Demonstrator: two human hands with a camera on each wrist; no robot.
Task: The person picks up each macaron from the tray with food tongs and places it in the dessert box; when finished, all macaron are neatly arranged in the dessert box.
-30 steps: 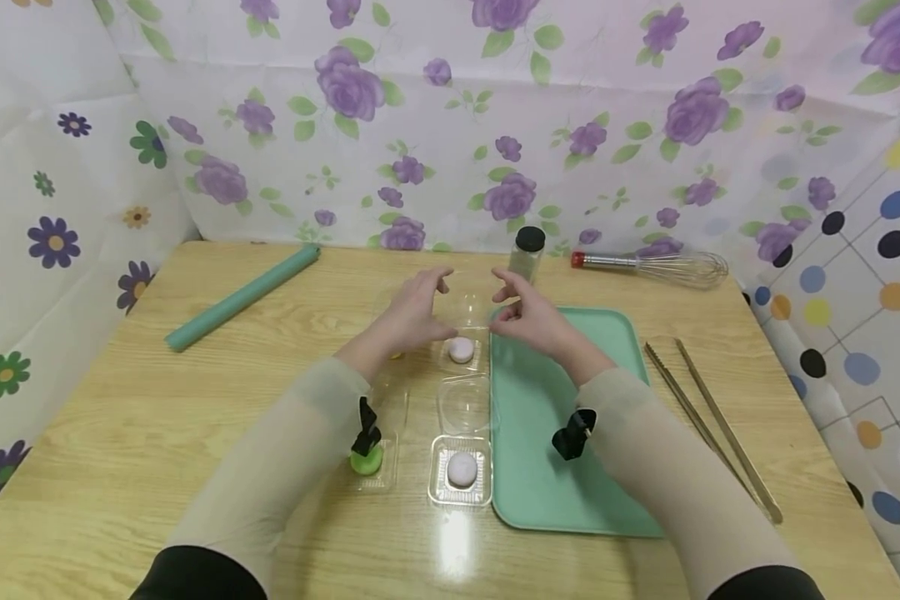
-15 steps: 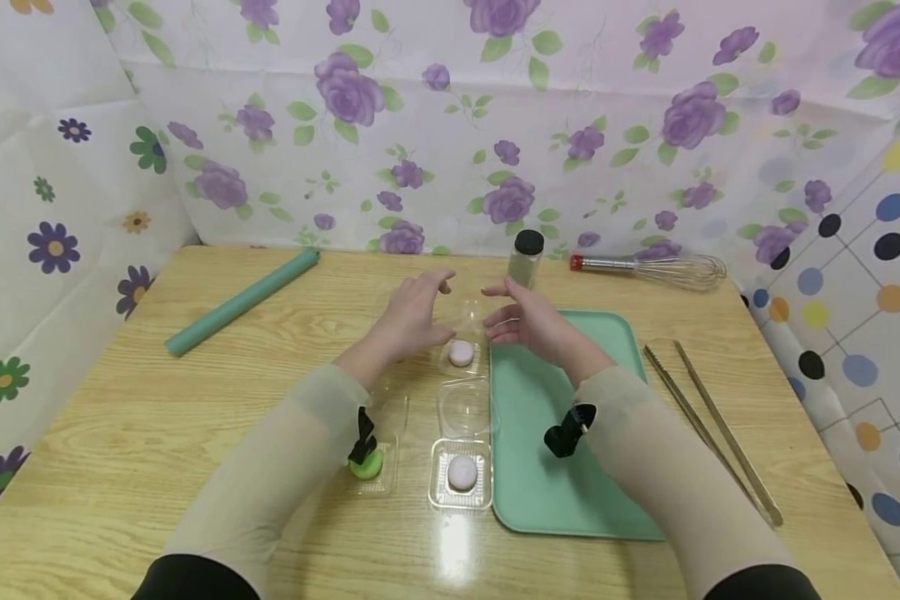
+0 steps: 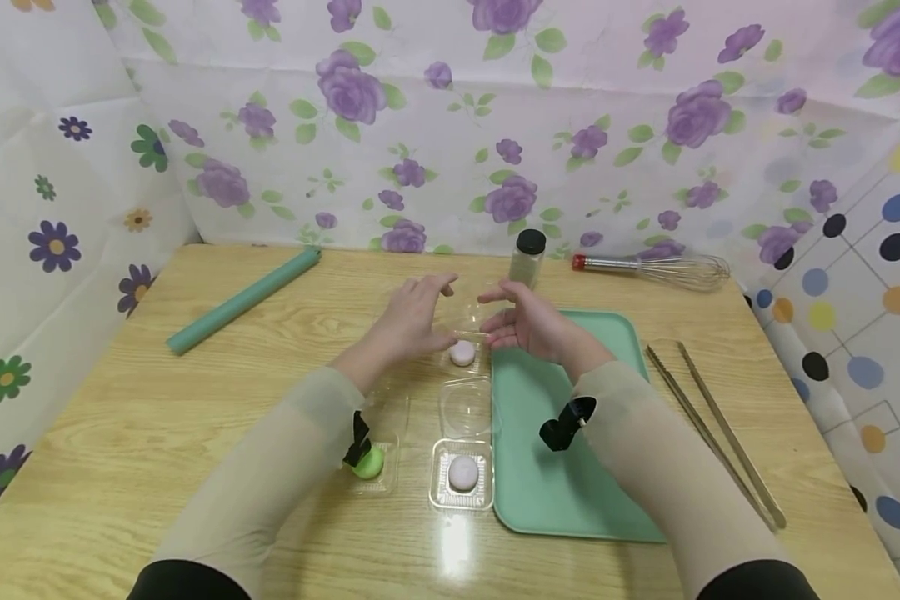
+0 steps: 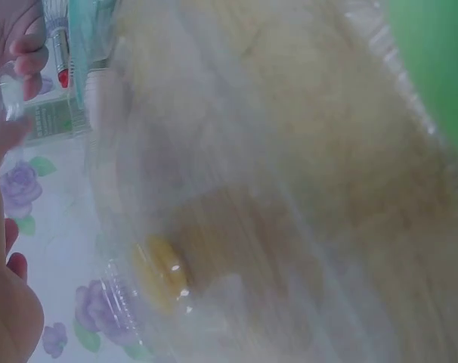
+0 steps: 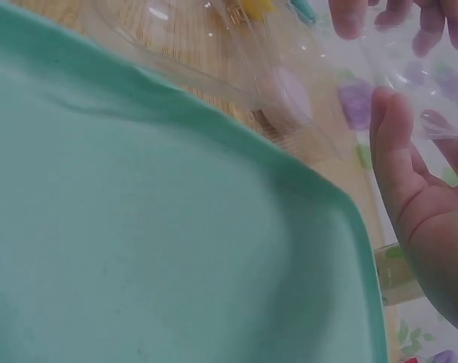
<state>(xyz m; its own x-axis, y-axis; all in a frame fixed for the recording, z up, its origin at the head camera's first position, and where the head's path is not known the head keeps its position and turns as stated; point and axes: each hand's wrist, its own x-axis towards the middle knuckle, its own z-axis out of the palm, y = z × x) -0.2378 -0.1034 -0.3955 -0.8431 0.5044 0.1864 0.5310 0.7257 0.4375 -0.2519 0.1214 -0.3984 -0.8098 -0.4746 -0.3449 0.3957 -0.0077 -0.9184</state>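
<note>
Between both hands is a clear plastic box lid (image 3: 470,319), raised off the table and partly lost against the backdrop. My left hand (image 3: 403,323) holds its left side with thumb and fingers. On the right, my right hand (image 3: 537,327) holds the other side; the fingers show beside the lid (image 5: 433,83) in the right wrist view. Below lies the box's base with a pale pink macaron (image 3: 462,353). Nearer stands an open clear box (image 3: 461,502) with a pale lilac macaron (image 3: 462,473). A green macaron (image 3: 370,463) sits in another box, partly behind the left wrist camera. The left wrist view shows a yellow macaron (image 4: 161,272).
A green tray (image 3: 540,483) lies under my right forearm, beside the boxes. Tongs (image 3: 708,429) lie to its right. A black-capped jar (image 3: 527,260) and a whisk (image 3: 652,268) are at the back. A teal roll (image 3: 243,300) lies at the left.
My right hand has turned and its fingers have spread around the lid's side. The lid has risen from the table side into view between the hands. The left hand has barely moved.
</note>
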